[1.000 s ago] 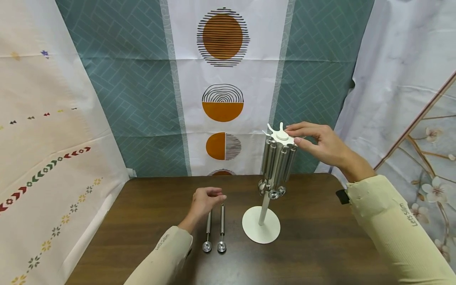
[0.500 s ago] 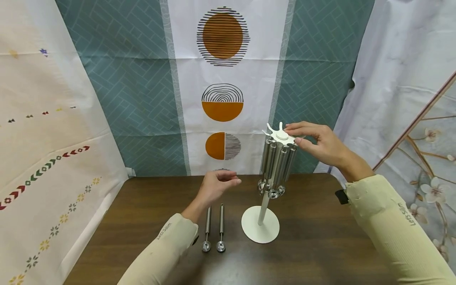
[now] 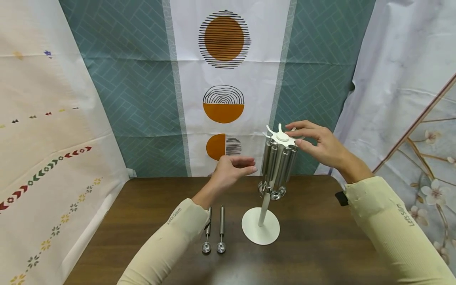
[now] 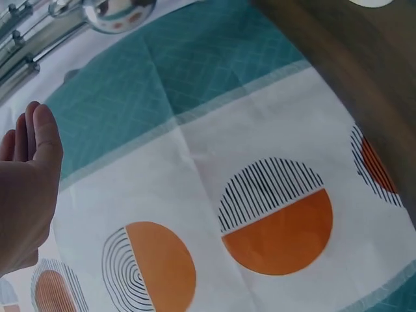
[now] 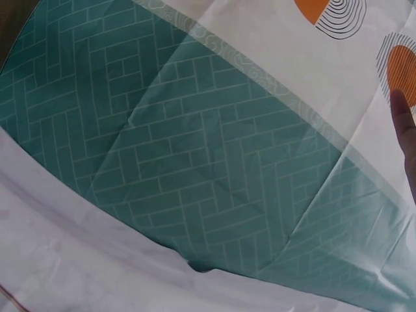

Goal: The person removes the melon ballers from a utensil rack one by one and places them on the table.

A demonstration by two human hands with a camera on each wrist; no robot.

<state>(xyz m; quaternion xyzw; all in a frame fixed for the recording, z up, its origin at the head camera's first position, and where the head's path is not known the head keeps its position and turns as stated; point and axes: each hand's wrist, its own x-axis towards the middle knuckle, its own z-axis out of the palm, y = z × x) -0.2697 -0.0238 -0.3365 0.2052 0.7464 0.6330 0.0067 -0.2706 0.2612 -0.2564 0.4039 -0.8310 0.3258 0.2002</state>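
Observation:
A white utensil stand (image 3: 261, 226) rises from a round base on the table, several small steel spoons (image 3: 276, 164) with round bowls hanging from its hooked top. My right hand (image 3: 317, 142) holds the right side of that top between thumb and fingers. My left hand (image 3: 235, 170) is raised just left of the hanging spoons, fingers nearly straight and nothing between them; in the left wrist view the bowl of a spoon (image 4: 120, 14) shows past the fingertips. Two more steel spoons, a left one (image 3: 206, 247) and a right one (image 3: 221, 227), lie side by side on the table.
The brown wooden table (image 3: 313, 237) ends at the back against a teal and white cloth (image 3: 135, 99) printed with orange circles. Light patterned curtains hang at the left (image 3: 35, 130) and right (image 3: 402, 99).
My left hand has risen from above the two lying spoons, going up and right to beside the hanging ones. The right hand has stayed at the stand's top.

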